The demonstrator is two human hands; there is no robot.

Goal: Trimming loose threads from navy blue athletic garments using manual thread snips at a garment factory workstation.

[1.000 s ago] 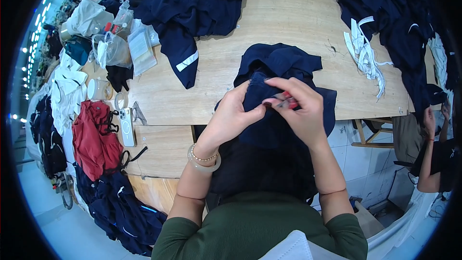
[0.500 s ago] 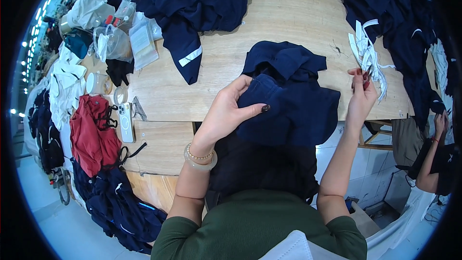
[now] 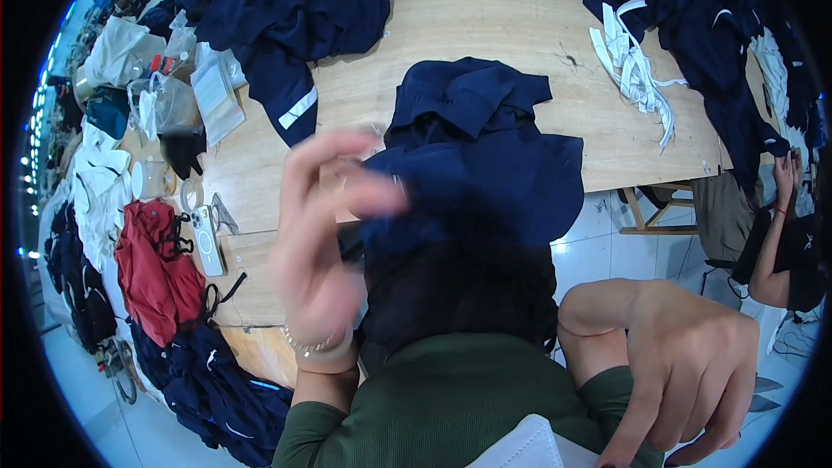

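Note:
A dark navy garment piece [image 3: 511,165] lies across the table's near edge and over my lap. Just left of it, my left hand [image 3: 325,217] is raised and smeared by motion, so its grip is unclear. Low on the right, close to the camera, my right hand [image 3: 693,355] has its fingers curled downward. Two grey pointed blades, apparently of scissors [image 3: 764,387], jut out from behind that hand; their handles are hidden. White fabric strips [image 3: 637,69] lie in a loose bunch on the table [image 3: 485,17], away from both hands.
Navy garments [image 3: 295,9] are heaped at the far left, with more navy cloth [image 3: 685,17] at the far right. A red garment [image 3: 156,269], a phone [image 3: 206,241] and plastic bags [image 3: 165,104] lie left. Another person's hand [image 3: 784,182] is at the right.
My right hand has left the white strips and come down toward me, with grey blades now showing behind it. My left hand has lifted off the navy piece. The view has shifted slightly.

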